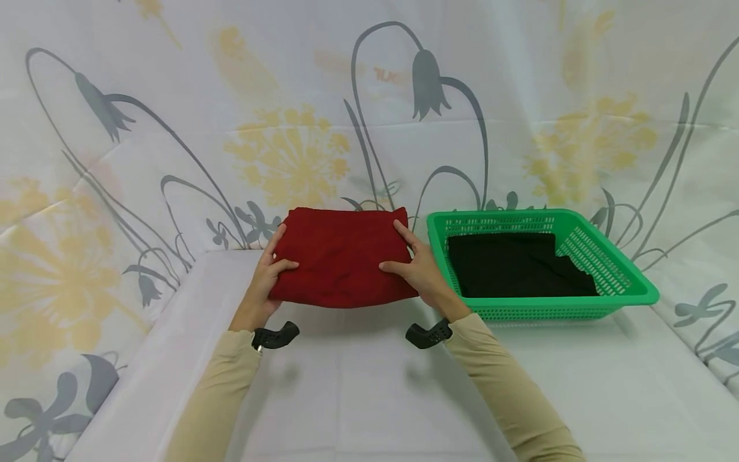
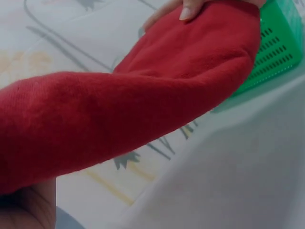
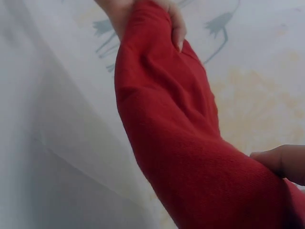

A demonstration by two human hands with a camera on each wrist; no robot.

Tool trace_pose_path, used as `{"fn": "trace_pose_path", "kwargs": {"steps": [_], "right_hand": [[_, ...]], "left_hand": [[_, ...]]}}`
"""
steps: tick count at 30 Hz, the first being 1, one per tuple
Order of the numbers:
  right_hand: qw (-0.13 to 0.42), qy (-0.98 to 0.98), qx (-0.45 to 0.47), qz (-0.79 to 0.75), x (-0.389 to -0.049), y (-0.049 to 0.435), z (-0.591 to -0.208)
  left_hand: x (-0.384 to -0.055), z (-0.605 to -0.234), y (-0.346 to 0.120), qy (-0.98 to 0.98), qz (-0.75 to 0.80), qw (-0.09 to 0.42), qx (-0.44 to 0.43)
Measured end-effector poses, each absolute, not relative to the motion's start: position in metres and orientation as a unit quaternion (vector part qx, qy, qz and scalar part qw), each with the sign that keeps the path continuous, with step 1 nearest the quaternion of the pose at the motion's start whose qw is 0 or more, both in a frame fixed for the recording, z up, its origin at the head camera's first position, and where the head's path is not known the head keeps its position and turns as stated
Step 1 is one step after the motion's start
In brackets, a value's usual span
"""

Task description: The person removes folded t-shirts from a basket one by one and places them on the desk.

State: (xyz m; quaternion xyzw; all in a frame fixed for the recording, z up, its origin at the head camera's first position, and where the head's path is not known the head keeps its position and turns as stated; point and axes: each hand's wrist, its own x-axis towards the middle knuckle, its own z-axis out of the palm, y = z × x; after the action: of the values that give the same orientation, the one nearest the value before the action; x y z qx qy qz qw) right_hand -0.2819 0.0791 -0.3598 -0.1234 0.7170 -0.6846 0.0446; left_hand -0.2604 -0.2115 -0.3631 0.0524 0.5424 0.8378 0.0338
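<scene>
A folded red cloth (image 1: 343,256) is held up above the white table between both hands. My left hand (image 1: 267,282) grips its left edge, thumb on top and the other fingers behind or beneath. On the opposite edge my right hand (image 1: 424,273) holds it in the same way. In the left wrist view the red cloth (image 2: 119,112) sags in a soft roll, and the right thumb shows on its far end. The right wrist view has the red cloth (image 3: 167,119) stretching away to the left hand (image 3: 174,21). Fingers under the cloth are hidden.
To the right stands a green plastic basket (image 1: 626,276) with slotted walls. Folded black cloth (image 1: 514,266) lies inside it. A white sheet with printed flowers hangs behind the white table (image 1: 358,385). Each wrist wears a black mount (image 1: 276,335).
</scene>
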Motion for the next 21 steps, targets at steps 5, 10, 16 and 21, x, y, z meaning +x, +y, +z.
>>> {"fn": "trace_pose_path", "kwargs": {"steps": [5,10,16,21], "right_hand": [[0.057,0.723,-0.104,-0.681,-0.289,0.069,-0.371],[0.058,0.728,-0.099,-0.676,-0.295,0.061,-0.381],[0.056,0.73,-0.106,-0.672,-0.303,0.053,-0.393],[0.062,0.727,-0.095,-0.678,-0.306,0.047,-0.402]], "left_hand": [[-0.264,-0.366,-0.221,0.561,0.826,0.034,0.044],[-0.27,-0.374,-0.232,0.579,0.813,0.047,0.035],[-0.276,-0.379,-0.24,0.587,0.807,0.063,0.024],[-0.28,-0.384,-0.244,0.609,0.789,0.075,0.003]]}}
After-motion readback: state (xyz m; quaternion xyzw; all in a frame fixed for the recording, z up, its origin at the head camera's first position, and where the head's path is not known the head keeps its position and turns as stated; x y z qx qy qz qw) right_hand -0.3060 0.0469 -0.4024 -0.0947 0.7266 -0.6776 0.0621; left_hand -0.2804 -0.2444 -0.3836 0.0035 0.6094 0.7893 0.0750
